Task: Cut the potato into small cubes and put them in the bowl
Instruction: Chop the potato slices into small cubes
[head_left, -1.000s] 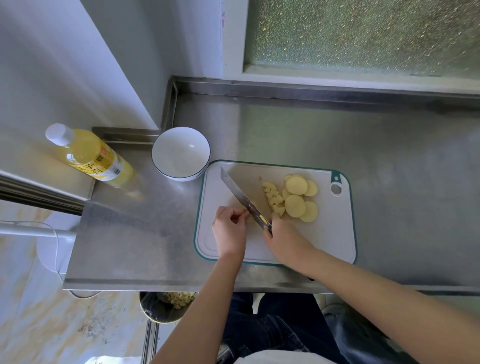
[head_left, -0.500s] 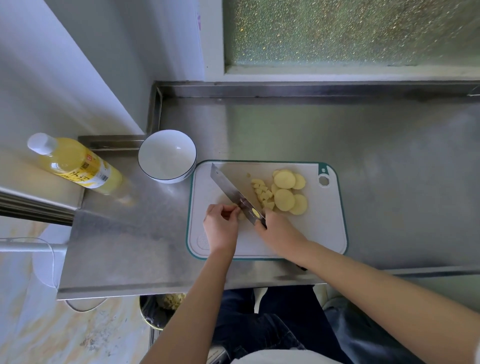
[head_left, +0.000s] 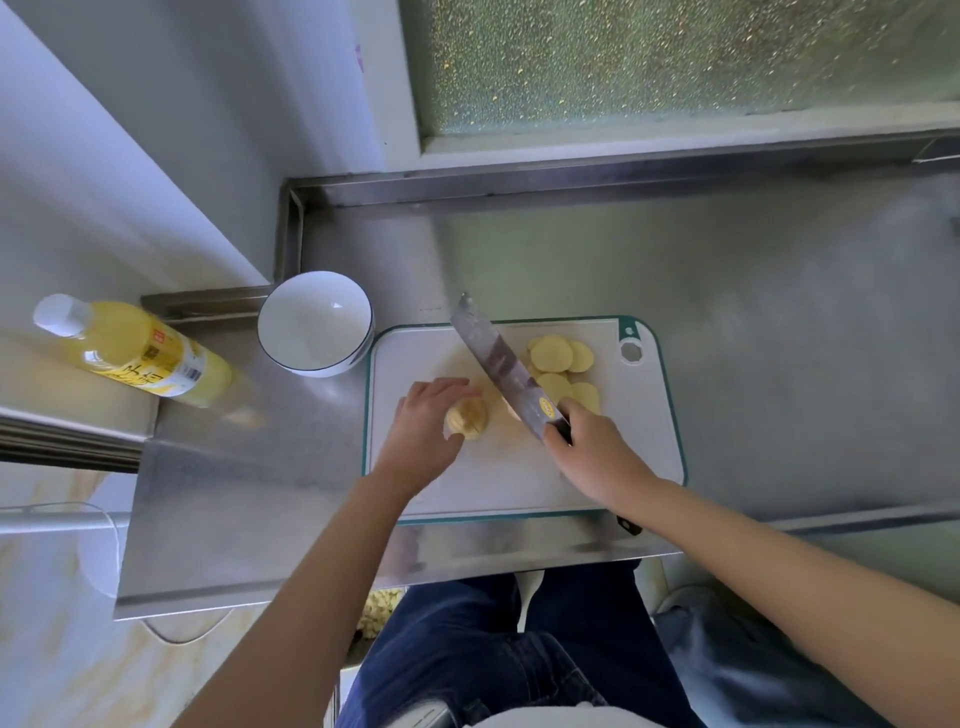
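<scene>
Nearest the viewer, two bare forearms reach over the front edge of a steel counter (head_left: 218, 519) onto a white cutting board (head_left: 644, 447) with a green rim. The left hand (head_left: 423, 434) lies on the near-left part of the board, fingers and thumb curled around a cut potato piece (head_left: 467, 417) that rests on the board. To its right, the right hand (head_left: 587, 452) is closed around the handle of a knife (head_left: 501, 366); the blade slants away to the far left, its tip passing the board's far edge, and whether its edge touches the board cannot be told. Just right of the blade, on the far-right part of the board, lie round potato slices (head_left: 558, 358), overlapping. Past the board's far-left corner stands a white bowl (head_left: 316, 322), just beside the board, with no potato in it. Further left, a bottle (head_left: 132, 351) of yellow liquid stands on the counter.
</scene>
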